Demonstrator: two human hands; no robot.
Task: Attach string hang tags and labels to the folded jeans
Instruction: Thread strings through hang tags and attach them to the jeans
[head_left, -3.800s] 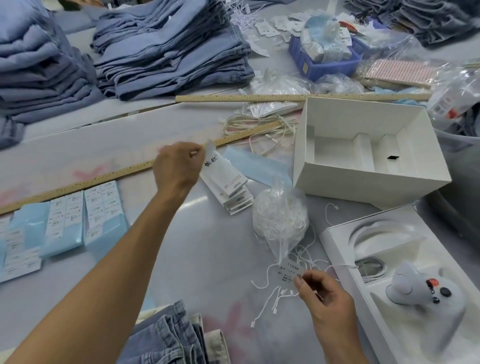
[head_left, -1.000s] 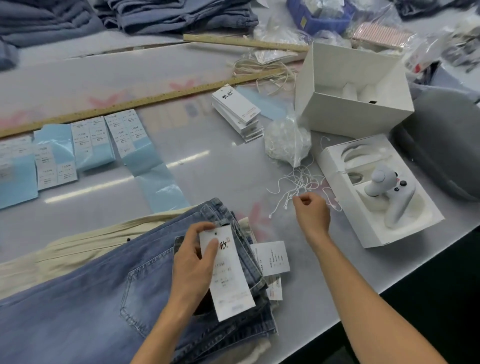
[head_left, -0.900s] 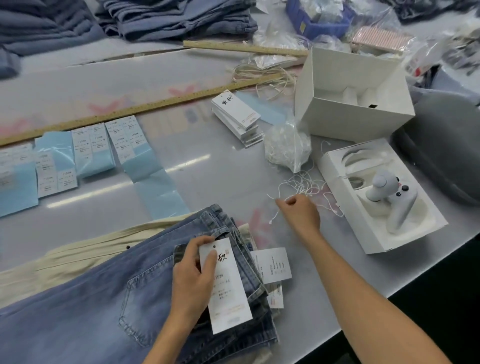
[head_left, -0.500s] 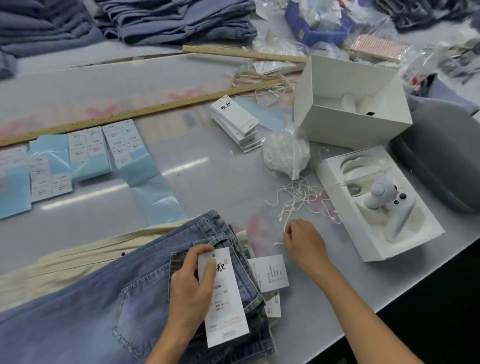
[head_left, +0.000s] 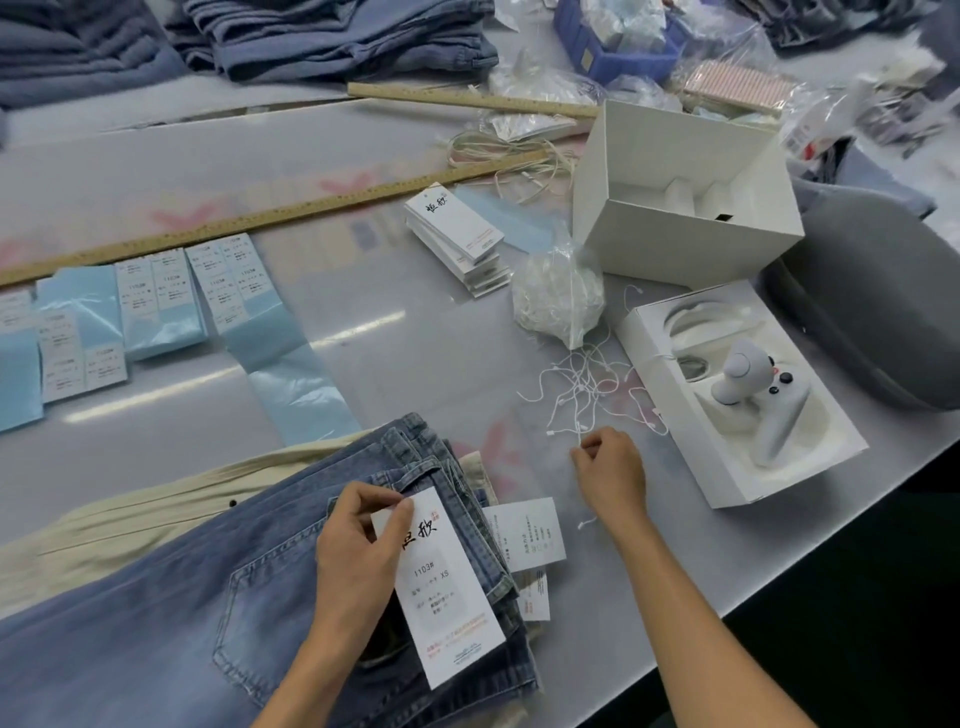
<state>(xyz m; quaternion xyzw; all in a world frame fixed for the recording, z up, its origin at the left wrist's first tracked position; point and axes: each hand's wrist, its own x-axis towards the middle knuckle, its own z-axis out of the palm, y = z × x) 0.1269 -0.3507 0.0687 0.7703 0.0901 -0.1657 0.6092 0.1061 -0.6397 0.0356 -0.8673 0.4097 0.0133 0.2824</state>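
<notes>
A: Head view, the only one I have. My left hand (head_left: 358, 551) pinches the top of the hang tag (head_left: 444, 587) between thumb and fingers and keeps it flat on the folded jeans (head_left: 208, 587), at the near edge of the table (head_left: 415, 322). The tag's long axis runs from far-left to near-right, with its top end, where I judge the hole to be, under my fingertips.

B: And the right hand?

A: My right hand (head_left: 610, 470) is curled, fingers together, and it pinches one white string (head_left: 581, 435) at the near edge of the loose strings (head_left: 587, 384). These lie just beyond it, in front of the string bag (head_left: 561, 296).

B: Which way must it go?

A: The tag's top lies to the left of the right hand and a little nearer to me. The right hand is the one with the string, so I think it should bring the string end leftward to the tag's top. I cannot see the hole itself; my fingers cover it.

B: Other tags?

A: Two smaller labels (head_left: 527, 535) lie on the table just right of the jeans.
</notes>
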